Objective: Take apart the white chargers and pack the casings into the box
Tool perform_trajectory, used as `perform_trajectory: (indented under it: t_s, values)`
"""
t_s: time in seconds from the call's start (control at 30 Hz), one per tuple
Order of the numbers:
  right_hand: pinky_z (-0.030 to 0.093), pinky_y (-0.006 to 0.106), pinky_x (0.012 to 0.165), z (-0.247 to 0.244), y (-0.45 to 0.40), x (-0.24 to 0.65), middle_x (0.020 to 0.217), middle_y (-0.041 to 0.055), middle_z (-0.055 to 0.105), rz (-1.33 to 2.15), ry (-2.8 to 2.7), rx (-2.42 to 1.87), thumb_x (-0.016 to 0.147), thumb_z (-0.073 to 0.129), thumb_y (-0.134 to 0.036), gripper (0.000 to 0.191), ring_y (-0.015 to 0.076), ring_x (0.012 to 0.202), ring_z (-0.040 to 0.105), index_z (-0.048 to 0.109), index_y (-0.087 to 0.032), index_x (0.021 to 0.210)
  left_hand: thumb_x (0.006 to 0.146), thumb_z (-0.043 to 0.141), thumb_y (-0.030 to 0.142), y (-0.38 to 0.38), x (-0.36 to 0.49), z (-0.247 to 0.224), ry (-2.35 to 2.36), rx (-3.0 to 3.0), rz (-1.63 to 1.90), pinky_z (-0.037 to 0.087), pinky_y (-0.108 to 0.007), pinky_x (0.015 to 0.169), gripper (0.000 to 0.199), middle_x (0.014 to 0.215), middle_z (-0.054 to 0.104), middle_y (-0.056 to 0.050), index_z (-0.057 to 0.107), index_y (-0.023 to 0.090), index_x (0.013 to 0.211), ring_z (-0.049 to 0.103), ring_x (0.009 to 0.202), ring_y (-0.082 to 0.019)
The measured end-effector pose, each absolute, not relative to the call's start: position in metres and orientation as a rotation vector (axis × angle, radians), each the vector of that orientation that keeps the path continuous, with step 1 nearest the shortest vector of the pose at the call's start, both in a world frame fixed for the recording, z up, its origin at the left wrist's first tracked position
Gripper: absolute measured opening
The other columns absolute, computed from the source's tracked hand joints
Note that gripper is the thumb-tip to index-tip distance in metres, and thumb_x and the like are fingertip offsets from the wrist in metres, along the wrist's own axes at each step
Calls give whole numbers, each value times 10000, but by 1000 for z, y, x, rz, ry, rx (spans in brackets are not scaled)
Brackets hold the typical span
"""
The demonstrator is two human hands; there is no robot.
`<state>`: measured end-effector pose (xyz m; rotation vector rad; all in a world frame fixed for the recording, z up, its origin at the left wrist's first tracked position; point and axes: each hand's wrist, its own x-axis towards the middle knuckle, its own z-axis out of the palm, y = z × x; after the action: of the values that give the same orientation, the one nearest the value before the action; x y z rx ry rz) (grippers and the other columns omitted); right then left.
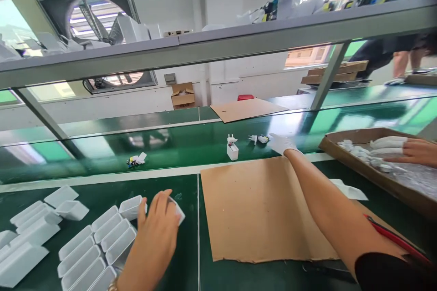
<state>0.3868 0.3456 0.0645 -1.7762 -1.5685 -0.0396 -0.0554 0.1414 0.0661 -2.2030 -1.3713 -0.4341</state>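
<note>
My left hand (157, 223) is curled over a white plastic housing (179, 212), part of which sticks out past the fingers. Beside its thumb lies another open white housing (131, 208), with rows of the same housings (80, 259) below and to the left. My right hand (282, 143), in a white glove, reaches far forward onto the green conveyor belt. Its fingertips are at a small circuit board assembly (262, 139); blur hides whether they grip it. A white plug piece (252, 139) lies just left of that. Further left stands a white housing (232, 151) with a plug piece on top.
A cardboard sheet (252, 218) lies under my right arm. On the right, another person's hand (406, 151) with covered fingers is over a carton (368, 182) of small white parts. More housings (27, 236) lie far left. A shelf (218, 45) crosses above the belt.
</note>
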Motion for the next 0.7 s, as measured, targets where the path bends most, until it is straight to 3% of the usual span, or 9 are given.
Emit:
perform_trajectory:
  t_s: [0.1,0.17,0.27,0.37,0.5,0.63,0.67,0.7]
  values:
    - [526,425,928,63,370,377,1224,96,591,139,-1687,-1961,938,596,-341,318,207,1076,599,592,-151,1193,886,449,92,141,-8,70,-1090,-2721,-507,496,-463,961,182,1337,572,-147,595,182,948,582,1185,-287]
    - [513,435,954,63,383,370,1259,99,576,220,-1758,-2030,937,598,-335,321,216,1114,584,588,-163,1208,862,531,139,143,16,59,-1009,-3031,-596,533,-405,944,112,1349,560,-150,558,191,957,588,1193,-277]
    - [517,426,937,69,392,362,1218,94,596,310,-1828,-2120,947,577,-377,335,205,1070,602,591,-156,1198,781,665,221,147,30,30,-1235,-3192,-1028,513,-423,1017,439,1382,502,-198,457,182,1165,525,1288,-301]
    - [520,403,919,81,398,352,1159,85,618,383,-1854,-2203,955,550,-429,359,189,1018,620,607,-139,1159,742,711,254,148,33,10,-1476,-3243,-1278,497,-454,1040,787,1362,512,-201,267,174,1387,549,1257,-298]
    - [536,398,876,96,399,330,1062,74,651,521,-1818,-2245,943,576,-425,334,184,960,636,626,-130,1090,739,697,217,152,34,12,-1550,-3339,-1239,491,-470,1031,725,1324,573,-147,366,210,1384,572,1213,-299]
    - [558,325,771,105,359,312,934,37,662,675,-1675,-2127,945,573,-433,338,148,823,648,642,-106,991,757,698,241,155,34,17,-1547,-3339,-1244,480,-459,1036,600,1300,594,-121,470,224,1311,580,1203,-291]
    - [553,286,755,107,341,310,925,36,661,693,-1627,-2070,965,528,-455,381,114,774,640,645,-92,964,758,720,283,155,33,17,-1557,-3334,-1231,484,-455,1028,587,1285,600,-118,485,222,1293,591,1184,-291]
    - [521,216,779,110,323,307,947,0,630,710,-1590,-2019,991,405,-514,551,64,729,614,640,-17,956,756,739,334,154,33,17,-1579,-3325,-1213,497,-448,1005,583,1260,609,-114,498,219,1275,608,1150,-290]
